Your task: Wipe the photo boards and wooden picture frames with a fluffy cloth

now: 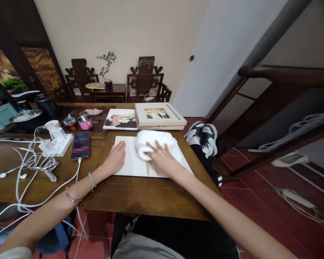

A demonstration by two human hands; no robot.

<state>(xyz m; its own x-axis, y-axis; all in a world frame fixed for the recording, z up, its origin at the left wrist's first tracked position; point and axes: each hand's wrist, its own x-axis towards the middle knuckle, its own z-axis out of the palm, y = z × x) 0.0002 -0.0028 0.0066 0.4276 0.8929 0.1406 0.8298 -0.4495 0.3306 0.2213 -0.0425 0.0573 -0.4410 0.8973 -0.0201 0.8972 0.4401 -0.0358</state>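
My left hand (116, 158) lies flat with its fingers stretched out on the left edge of a white rectangular board (131, 160). On the board's right half rests a thick, folded white towel (159, 137). My right hand (162, 158) is on the near side of this towel, its fingers curved over the top and pressing into it. Two tan strips show on the board just below the towel. The board lies flat on the wooden table (151, 198), near its right end.
Behind the board are a photo print (121, 120) and a framed picture (160, 118). To the left lie a phone (80, 145), a power strip (58, 145), tangled white cables and a pink cup (85, 123). Another person's shoes (205, 136) show beyond the table's right edge.
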